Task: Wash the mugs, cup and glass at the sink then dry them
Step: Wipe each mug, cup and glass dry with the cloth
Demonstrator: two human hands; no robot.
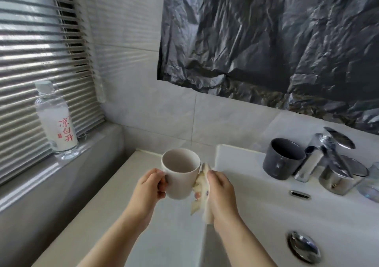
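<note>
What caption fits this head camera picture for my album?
Drying: left hand holds a white mug; right hand holds a cloth against it, beside the sink.

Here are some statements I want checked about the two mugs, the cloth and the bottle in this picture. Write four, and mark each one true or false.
1. The left hand holds the white mug. True.
2. The right hand is empty. False: it holds a cloth against the side of the white mug.
3. The grey mug lies on its side in the basin. False: it stands upright on the sink rim, beside the tap.
4. A capped bottle stands on the windowsill. True.
</note>
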